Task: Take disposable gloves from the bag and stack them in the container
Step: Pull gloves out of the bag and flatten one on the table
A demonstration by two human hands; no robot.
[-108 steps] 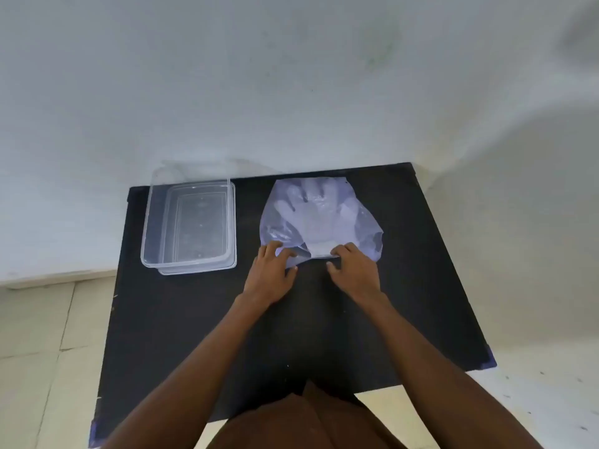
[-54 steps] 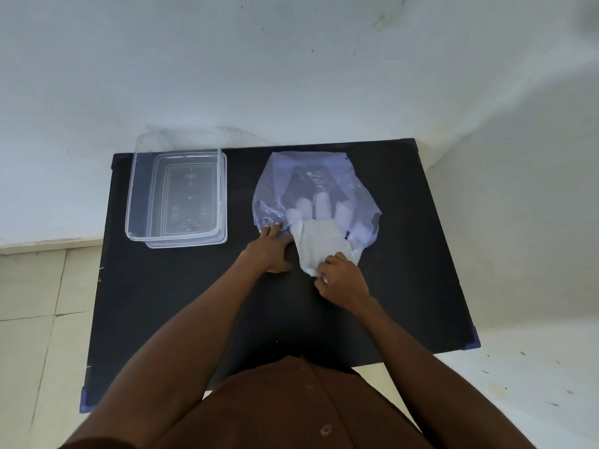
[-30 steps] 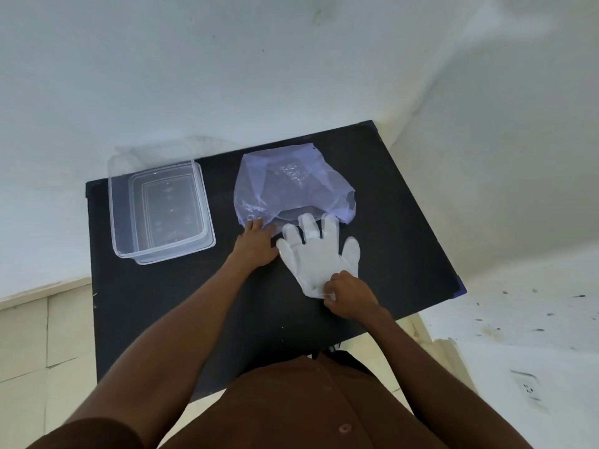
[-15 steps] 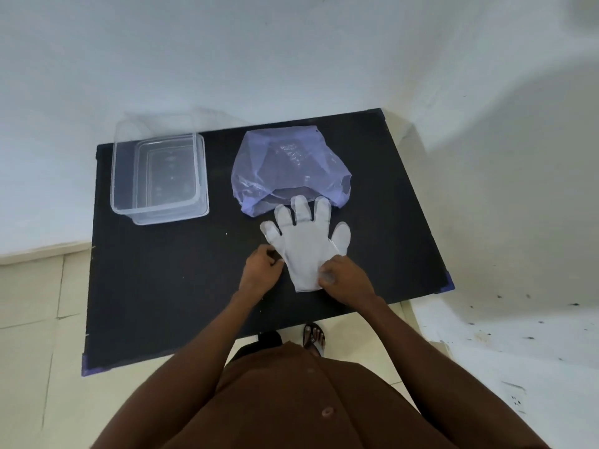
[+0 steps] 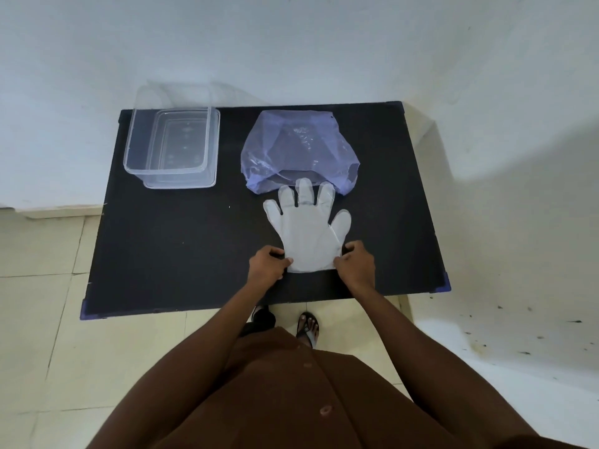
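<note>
a black table (image 5: 168, 254) stands against a pale wall (image 5: 291, 43), its far edge touching it, with cream floor tiles (image 5: 42, 286) running under and beside it. the person leans over the near edge in a brown buttoned shirt (image 5: 291, 400), both bare forearms stretched out over the tabletop, one sandalled foot (image 5: 307, 327) showing under the table's near edge.

on the far left of the table sits a clear plastic container (image 5: 171, 147), rectangular, open at the top, nothing visible inside. to its right, well apart, lies a bluish see-through bag (image 5: 298, 150), puffed and crumpled, its mouth turned towards the person.

just near of the bag a translucent white disposable glove (image 5: 308, 234) lies flat on the table, fingers spread and pointing away, the three middle fingertips overlapping the bag's open edge. the glove is out of the bag and well right of the container.

the left hand (image 5: 267, 264) has its thumb and fingers pinched on the left corner of the glove's cuff. the right hand (image 5: 356, 262) pinches the right corner of the same cuff, fingers curled down onto the plastic. both hands rest low on the table, the cuff stretched flat between them.
</note>
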